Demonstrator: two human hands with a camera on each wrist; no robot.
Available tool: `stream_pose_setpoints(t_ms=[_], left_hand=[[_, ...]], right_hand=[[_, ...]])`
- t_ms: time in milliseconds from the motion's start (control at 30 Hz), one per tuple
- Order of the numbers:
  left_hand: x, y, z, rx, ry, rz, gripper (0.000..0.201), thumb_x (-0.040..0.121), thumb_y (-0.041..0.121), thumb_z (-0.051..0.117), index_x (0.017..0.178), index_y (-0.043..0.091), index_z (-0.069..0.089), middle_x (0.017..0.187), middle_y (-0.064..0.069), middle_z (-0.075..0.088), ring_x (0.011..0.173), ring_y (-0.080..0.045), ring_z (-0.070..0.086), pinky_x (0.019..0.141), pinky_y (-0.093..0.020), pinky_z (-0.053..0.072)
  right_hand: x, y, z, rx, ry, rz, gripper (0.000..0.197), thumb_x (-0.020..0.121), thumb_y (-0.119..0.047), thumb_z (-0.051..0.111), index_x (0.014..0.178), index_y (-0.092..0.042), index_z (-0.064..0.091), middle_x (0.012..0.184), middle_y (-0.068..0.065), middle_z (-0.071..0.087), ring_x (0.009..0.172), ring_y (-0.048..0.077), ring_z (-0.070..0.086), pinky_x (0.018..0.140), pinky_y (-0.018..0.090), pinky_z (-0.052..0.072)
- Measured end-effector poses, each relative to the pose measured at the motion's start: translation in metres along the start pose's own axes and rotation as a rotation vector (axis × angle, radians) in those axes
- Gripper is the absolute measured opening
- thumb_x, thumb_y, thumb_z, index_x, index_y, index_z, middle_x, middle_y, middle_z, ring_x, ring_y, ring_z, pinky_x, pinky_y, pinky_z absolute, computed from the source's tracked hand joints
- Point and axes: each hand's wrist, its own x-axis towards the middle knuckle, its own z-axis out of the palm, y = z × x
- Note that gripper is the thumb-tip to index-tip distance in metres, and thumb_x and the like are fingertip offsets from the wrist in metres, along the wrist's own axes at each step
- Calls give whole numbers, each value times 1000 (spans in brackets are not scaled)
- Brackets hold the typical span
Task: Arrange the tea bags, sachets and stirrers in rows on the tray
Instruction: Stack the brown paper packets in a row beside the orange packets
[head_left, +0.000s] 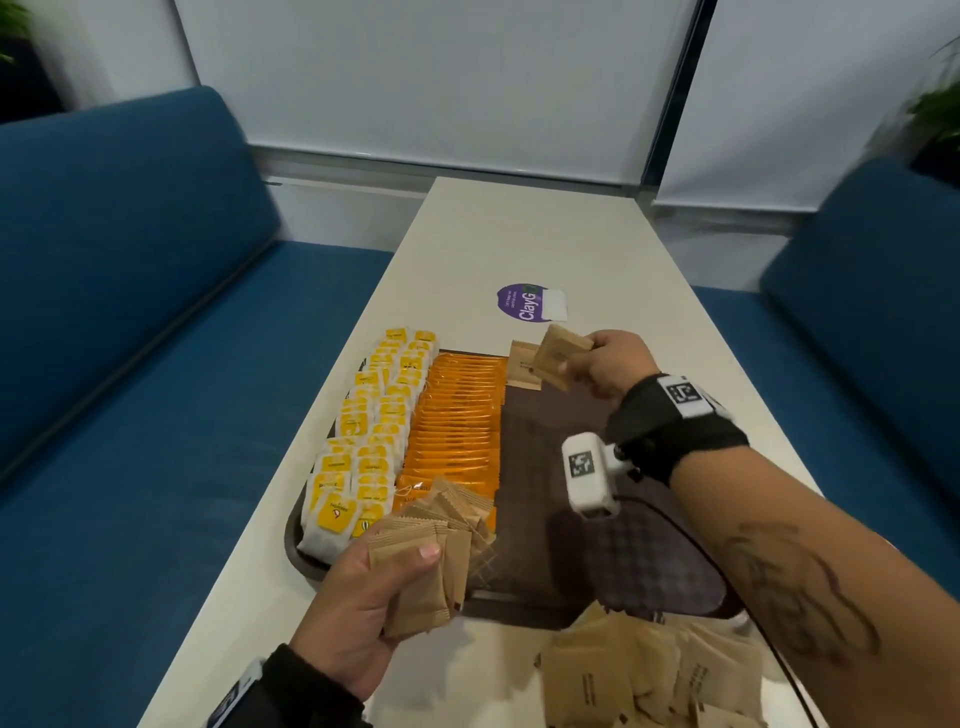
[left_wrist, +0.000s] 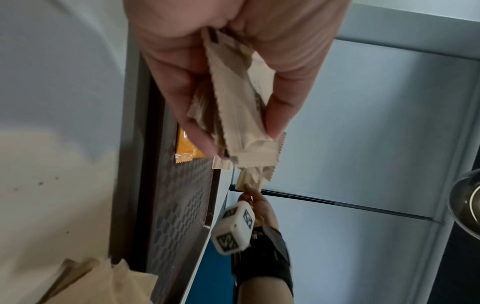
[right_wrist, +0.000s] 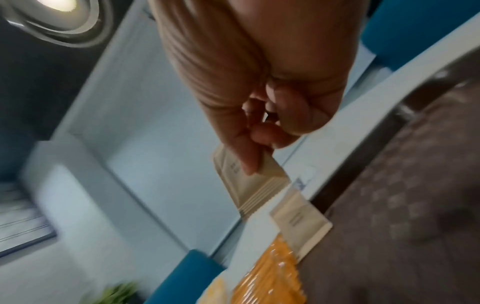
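The left hand (head_left: 363, 587) sits at about 7 o'clock in the head view, palm turned up and toward the person, wrist in a dark cuff at the bottom edge. Its thumb lies across the top of a fanned bundle and its fingers (left_wrist: 283, 115) curl underneath, gripping it. The right hand (head_left: 615, 364) is raised at about 1 o'clock, forearm running in from 4 o'clock, bare and tattooed, a black strap with white marker blocks round the wrist. Its knuckles face up; thumb and forefinger (right_wrist: 246, 158) pinch a thin packet that points toward 10 o'clock, the other fingers curled into the palm
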Motion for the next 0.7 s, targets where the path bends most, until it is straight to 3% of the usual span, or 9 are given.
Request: stream_pose_setpoints(t_ms=[100, 200, 300, 433, 500, 633, 700], left_hand=[[2, -3, -6, -3, -32, 11, 102, 18, 28, 94, 112, 4, 62, 93, -18, 70, 73, -24, 69, 52, -33, 54], [5, -2, -11, -35, -51, 26, 107, 11, 30, 95, 110, 3, 63, 91, -19, 70, 70, -25, 69, 48, -33, 53], [6, 0, -13, -44, -56, 34, 111, 8, 28, 95, 111, 1, 62, 88, -21, 70, 67, -27, 69, 46, -33, 53], [6, 1, -14, -43, -51, 34, 111, 1, 29, 93, 105, 4, 65, 85, -17, 72, 66, -26, 70, 47, -32, 54], [7, 0, -15, -36, -51, 31, 110, 1, 29, 94, 105, 3, 65, 84, -17, 72, 65, -26, 70, 47, -33, 55], [7, -1, -14, -21, -46, 20, 111, -1, 30, 93, 104, 6, 64, 83, -15, 72, 65, -25, 70, 47, -33, 55], [7, -2, -13, -17, -41, 21, 111, -1, 30, 93, 104, 8, 64, 83, -14, 72, 66, -25, 70, 47, -32, 54]], right_hand=[[38, 8, 12, -102, -40, 52, 10, 84, 2, 61, 91, -4, 66, 66, 7, 56, 53, 16, 47, 43, 20, 39], [58, 9, 26, -255, -119, 93, 24, 88, -1, 58, 112, 0, 62, 86, 13, 61, 56, 16, 50, 53, 24, 45], [69, 8, 38, -356, -146, 91, 30, 84, -1, 64, 114, 0, 60, 105, 15, 65, 76, 22, 61, 71, 32, 55], [75, 6, 48, -613, -122, 48, 21, 78, -8, 68, 98, -5, 61, 111, 15, 65, 97, 26, 63, 85, 32, 51], [78, 7, 50, -643, -91, 40, 22, 78, -11, 70, 96, -4, 60, 108, 14, 65, 99, 28, 62, 88, 32, 49], [82, 11, 54, -595, -10, 18, 41, 79, -15, 74, 114, -4, 55, 112, 13, 61, 105, 29, 58, 92, 33, 48], [82, 12, 54, -570, 0, 16, 45, 79, -15, 74, 116, -4, 53, 114, 13, 60, 106, 28, 58, 88, 32, 46]])
